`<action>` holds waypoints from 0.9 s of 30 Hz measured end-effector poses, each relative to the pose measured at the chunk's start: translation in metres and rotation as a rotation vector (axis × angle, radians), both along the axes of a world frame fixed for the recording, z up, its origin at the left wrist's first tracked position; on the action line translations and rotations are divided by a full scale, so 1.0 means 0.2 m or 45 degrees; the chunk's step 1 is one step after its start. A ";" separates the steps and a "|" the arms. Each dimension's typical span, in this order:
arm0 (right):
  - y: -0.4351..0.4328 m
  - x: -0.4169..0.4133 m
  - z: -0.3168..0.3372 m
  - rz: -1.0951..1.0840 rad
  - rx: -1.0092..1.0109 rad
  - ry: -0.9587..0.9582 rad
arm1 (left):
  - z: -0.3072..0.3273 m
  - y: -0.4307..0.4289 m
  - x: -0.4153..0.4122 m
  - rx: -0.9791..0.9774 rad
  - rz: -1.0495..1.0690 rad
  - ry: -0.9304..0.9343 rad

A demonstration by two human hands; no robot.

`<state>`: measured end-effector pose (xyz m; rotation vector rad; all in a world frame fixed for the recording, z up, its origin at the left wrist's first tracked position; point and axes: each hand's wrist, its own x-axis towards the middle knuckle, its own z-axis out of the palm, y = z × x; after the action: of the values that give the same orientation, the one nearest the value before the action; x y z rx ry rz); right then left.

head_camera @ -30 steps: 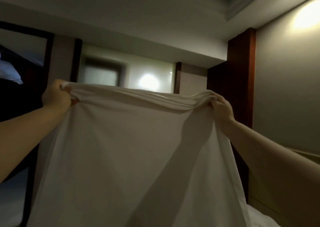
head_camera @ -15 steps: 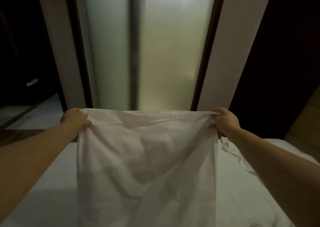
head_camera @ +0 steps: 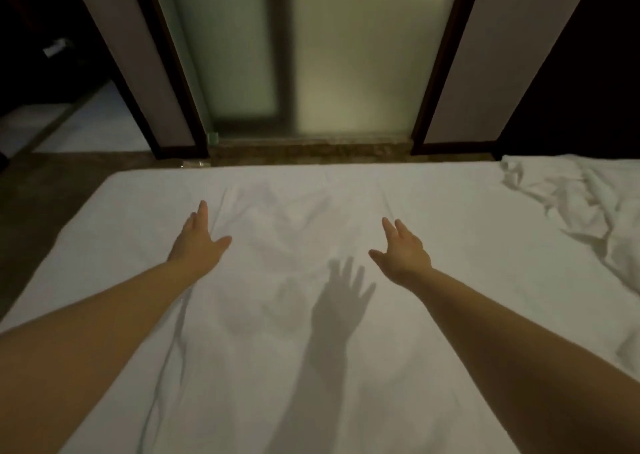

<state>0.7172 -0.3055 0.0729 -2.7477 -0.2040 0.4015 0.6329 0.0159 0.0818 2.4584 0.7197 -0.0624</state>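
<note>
A white cloth, probably a pillowcase, lies flat on the white bed, its left edge running back from just right of my left hand. My left hand reaches forward with straight fingers at the cloth's far left corner, holding nothing. My right hand hovers over the cloth's right side, fingers spread and empty, casting a hand shadow on the sheet.
Crumpled white bedding is bunched at the right of the bed. Beyond the bed's far edge runs a brown floor strip, then a frosted glass door between dark frames. Dark floor lies left of the bed.
Both hands held the cloth up by its top corners, then brought it down onto the bed and let go. They are now empty with straight fingers.
</note>
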 end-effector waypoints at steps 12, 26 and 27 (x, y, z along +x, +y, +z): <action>-0.38 -1.02 -0.81 -0.057 -0.398 0.121 | -0.90 -0.10 -1.13 0.302 0.078 0.287; -0.33 -2.27 -0.82 -0.061 -0.274 0.034 | -0.79 -0.42 -2.19 -0.328 0.450 0.086; -0.30 -2.40 -0.81 -0.022 -0.276 0.047 | -0.78 -0.43 -2.27 -0.475 0.471 0.081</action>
<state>0.2362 -0.3659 -0.0883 -2.9486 -0.1345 0.4962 0.1782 -0.0699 -0.0746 1.9486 1.0741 -0.1214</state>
